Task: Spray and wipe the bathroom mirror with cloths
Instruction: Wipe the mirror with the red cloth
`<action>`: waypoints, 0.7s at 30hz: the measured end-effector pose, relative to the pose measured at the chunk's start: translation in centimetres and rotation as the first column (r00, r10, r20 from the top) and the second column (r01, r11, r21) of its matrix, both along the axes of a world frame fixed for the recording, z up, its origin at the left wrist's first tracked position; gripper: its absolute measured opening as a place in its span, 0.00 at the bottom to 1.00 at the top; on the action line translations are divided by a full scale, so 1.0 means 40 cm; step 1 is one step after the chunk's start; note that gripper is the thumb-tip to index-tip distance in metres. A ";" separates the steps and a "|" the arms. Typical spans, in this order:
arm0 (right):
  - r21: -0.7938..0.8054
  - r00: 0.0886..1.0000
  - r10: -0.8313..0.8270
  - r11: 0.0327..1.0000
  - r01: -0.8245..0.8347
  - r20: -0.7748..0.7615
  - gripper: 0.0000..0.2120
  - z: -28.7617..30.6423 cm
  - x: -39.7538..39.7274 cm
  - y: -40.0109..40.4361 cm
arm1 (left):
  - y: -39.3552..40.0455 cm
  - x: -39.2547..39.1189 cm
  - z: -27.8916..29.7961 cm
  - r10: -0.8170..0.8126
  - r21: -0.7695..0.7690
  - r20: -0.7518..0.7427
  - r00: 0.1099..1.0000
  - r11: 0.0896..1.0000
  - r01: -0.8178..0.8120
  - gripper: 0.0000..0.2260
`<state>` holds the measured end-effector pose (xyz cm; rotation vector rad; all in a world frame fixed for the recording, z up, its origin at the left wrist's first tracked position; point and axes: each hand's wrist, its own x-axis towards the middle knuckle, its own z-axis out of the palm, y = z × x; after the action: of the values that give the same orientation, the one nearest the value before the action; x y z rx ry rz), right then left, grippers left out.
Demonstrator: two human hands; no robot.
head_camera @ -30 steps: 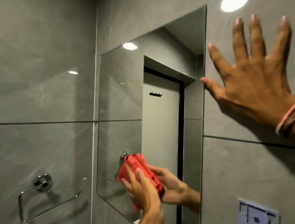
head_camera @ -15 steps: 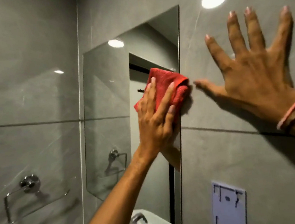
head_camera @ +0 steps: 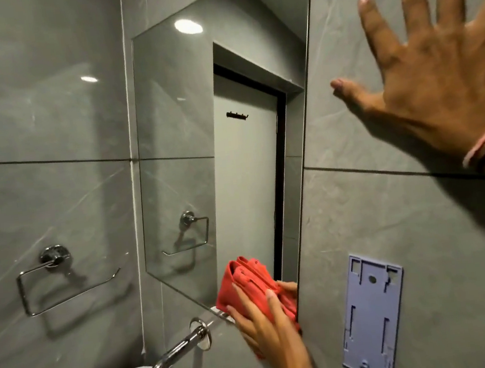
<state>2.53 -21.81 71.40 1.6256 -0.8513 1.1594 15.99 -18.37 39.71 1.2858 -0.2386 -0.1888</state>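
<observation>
Your fingers point(head_camera: 251, 310) on the left hand point(head_camera: 267, 329) lie flat and a little spread, pressing a bunched red cloth point(head_camera: 247, 280) against the bottom right corner of the frameless wall mirror point(head_camera: 174, 131). The cloth touches the glass right at its lower edge, and part of it hangs over onto the grey tile wall point(head_camera: 393, 242) below. Your right hand point(head_camera: 434, 77) is well apart from the cloth, up on the tile to the right of the mirror, palm flat on the wall with all its fingers stretched wide and holding nothing. A pink band point(head_camera: 484, 141) sits on that wrist. Just below the cloth, a shiny curved metal tap point(head_camera: 175, 351) sticks out of the wall. A pale purple plastic plate point(head_camera: 371, 317) is fixed on the tile near the cloth, to its right. A chrome towel ring point(head_camera: 55, 274) hangs on the left wall.
</observation>
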 end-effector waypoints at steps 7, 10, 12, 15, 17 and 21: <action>0.063 0.997 -0.053 0.996 0.057 -0.063 0.42 0.001 -0.026 0.044 | -0.028 -0.068 0.303 0.053 -0.214 0.120 0.991 0.976 -0.026 0.36; 0.115 0.995 0.094 0.989 -0.092 -0.011 0.39 -0.001 -0.037 0.061 | -0.021 -0.033 0.530 0.128 -0.393 0.373 0.919 0.919 0.031 0.31; 0.199 0.927 0.349 0.907 -0.370 0.133 0.38 0.016 -0.041 0.081 | -0.016 -0.013 0.682 0.140 -0.458 0.496 0.857 0.881 0.122 0.31; 0.183 0.604 0.665 0.592 -0.785 0.440 0.33 0.059 -0.050 0.122 | 0.017 -0.029 0.823 0.142 -0.468 0.708 0.692 0.829 0.308 0.36; 0.147 0.353 0.699 0.339 -0.929 0.622 0.31 0.093 -0.066 0.156 | 0.044 -0.067 0.855 0.208 -0.449 0.830 0.518 0.799 0.399 0.39; 0.067 0.019 0.662 -0.047 -0.997 0.750 0.31 0.103 -0.128 0.212 | 0.068 -0.145 0.845 0.441 -0.457 0.887 0.135 0.801 0.387 0.36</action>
<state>-2.58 -13.33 75.50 2.6741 -0.2564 2.6520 10.19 -15.65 73.51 0.4980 -1.3829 0.8678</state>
